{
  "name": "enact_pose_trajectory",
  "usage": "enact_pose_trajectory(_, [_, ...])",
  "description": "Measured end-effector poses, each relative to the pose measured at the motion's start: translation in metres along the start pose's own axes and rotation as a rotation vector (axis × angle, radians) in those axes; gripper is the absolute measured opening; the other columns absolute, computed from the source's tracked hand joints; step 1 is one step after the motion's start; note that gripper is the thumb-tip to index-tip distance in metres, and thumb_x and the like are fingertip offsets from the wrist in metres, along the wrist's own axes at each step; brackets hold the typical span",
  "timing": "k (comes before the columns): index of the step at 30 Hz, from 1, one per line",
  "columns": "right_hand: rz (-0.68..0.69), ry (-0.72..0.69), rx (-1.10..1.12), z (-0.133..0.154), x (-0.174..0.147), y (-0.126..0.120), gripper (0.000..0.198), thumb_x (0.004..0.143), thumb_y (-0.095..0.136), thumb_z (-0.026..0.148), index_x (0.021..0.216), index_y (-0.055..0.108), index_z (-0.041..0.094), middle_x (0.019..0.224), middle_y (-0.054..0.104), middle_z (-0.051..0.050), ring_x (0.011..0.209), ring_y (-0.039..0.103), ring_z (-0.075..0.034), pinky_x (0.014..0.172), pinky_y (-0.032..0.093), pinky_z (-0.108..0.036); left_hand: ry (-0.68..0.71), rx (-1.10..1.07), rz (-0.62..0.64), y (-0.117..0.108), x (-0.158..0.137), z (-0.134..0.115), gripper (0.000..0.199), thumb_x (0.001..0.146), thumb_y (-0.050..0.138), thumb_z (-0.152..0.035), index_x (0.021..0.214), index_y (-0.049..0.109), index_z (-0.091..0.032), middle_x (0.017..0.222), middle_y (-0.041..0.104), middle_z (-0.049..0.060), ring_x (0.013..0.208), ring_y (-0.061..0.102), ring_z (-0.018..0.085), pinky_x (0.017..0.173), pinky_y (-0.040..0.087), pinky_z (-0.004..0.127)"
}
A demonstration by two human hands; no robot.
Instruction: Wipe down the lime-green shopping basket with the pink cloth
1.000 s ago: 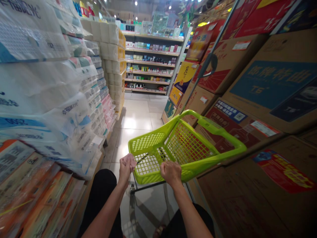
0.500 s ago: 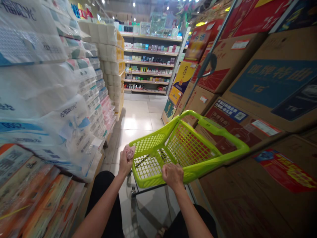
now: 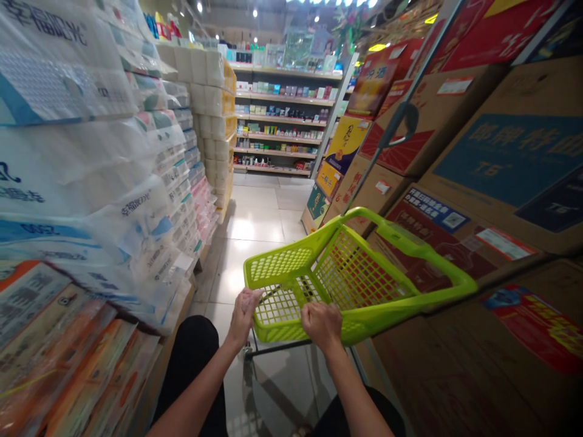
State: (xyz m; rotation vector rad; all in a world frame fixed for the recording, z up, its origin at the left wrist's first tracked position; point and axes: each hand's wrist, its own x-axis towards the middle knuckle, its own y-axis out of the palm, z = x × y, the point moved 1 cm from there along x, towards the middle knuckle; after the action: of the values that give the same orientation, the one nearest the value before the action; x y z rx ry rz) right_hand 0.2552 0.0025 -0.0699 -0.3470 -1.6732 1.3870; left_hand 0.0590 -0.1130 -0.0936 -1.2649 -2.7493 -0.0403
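A green shopping cart with an openwork plastic basket stands tilted across the aisle before me. My left hand is closed on a small pink cloth and rests against the basket's left corner. My right hand lies curled over the near rim, fingers wrapped round it. Inside the basket only the bare grid shows. The cart's handle points to the right, close to the stacked boxes.
Plastic-wrapped tissue packs are piled high on the left. Cardboard boxes form a wall on the right, with a slanting metal pole in front. Pale floor tiles lead to shelves of small goods.
The left hand with the pink cloth has slid a little right and down along the basket corner. The right hand keeps its hold on the rim. The whole view has shifted slightly.
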Motion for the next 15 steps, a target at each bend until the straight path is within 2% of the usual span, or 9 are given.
enact_pose_trajectory(2, [-0.021, 0.000, 0.011, 0.000, 0.002, 0.002, 0.032, 0.084, 0.050, 0.017, 0.054, 0.062, 0.019, 0.061, 0.066, -0.003, 0.063, 0.054, -0.014, 0.068, 0.022, -0.032, 0.025, 0.120, -0.033, -0.004, 0.003, 0.008, 0.032, 0.091, 0.046, -0.050, 0.097, 0.061, -0.022, 0.094, 0.056, 0.004, 0.092, 0.057, 0.018, 0.086, 0.047, 0.032])
enact_pose_trajectory(4, [-0.028, 0.007, 0.017, 0.001, 0.002, 0.002, 0.034, 0.085, 0.049, 0.017, 0.054, 0.062, 0.019, 0.061, 0.065, -0.003, 0.063, 0.054, -0.014, 0.068, 0.022, -0.032, 0.042, 0.222, -0.127, -0.009, 0.020, 0.014, 0.028, 0.091, 0.047, -0.046, 0.097, 0.058, -0.021, 0.093, 0.053, 0.005, 0.092, 0.054, 0.020, 0.088, 0.046, 0.035])
enact_pose_trajectory(9, [0.004, -0.005, 0.003, 0.007, -0.001, 0.000, 0.034, 0.087, 0.049, 0.019, 0.056, 0.062, 0.019, 0.062, 0.066, -0.003, 0.064, 0.054, -0.014, 0.068, 0.022, -0.032, 0.111, 0.292, -0.209, -0.005, 0.107, 0.009, 0.035, 0.086, 0.056, -0.039, 0.116, 0.054, -0.021, 0.117, 0.046, 0.011, 0.114, 0.045, 0.024, 0.105, 0.035, 0.042])
enact_pose_trajectory(11, [0.001, -0.003, -0.010, 0.008, -0.003, 0.001, 0.034, 0.087, 0.049, 0.020, 0.056, 0.062, 0.019, 0.062, 0.066, -0.003, 0.064, 0.054, -0.014, 0.068, 0.022, -0.032, 0.143, 0.316, -0.181, 0.000, 0.130, 0.004, 0.034, 0.083, 0.060, -0.036, 0.112, 0.057, -0.020, 0.119, 0.045, 0.012, 0.118, 0.043, 0.026, 0.107, 0.033, 0.043])
enact_pose_trajectory(13, [-0.010, 0.004, -0.008, 0.008, -0.005, 0.001, 0.032, 0.086, 0.049, 0.020, 0.056, 0.062, 0.019, 0.063, 0.066, -0.003, 0.064, 0.053, -0.015, 0.068, 0.022, -0.032, 0.185, 0.346, -0.125, 0.005, 0.133, 0.002, 0.028, 0.080, 0.063, -0.031, 0.105, 0.061, -0.019, 0.118, 0.046, 0.012, 0.120, 0.042, 0.027, 0.108, 0.032, 0.044])
enact_pose_trajectory(15, [-0.016, 0.011, 0.003, 0.007, -0.009, 0.000, 0.031, 0.085, 0.050, 0.020, 0.057, 0.062, 0.019, 0.062, 0.065, -0.003, 0.064, 0.053, -0.015, 0.069, 0.022, -0.032, 0.228, 0.377, -0.058, 0.007, 0.116, 0.001, 0.024, 0.081, 0.062, -0.030, 0.103, 0.062, -0.021, 0.117, 0.050, 0.010, 0.119, 0.044, 0.027, 0.108, 0.032, 0.045])
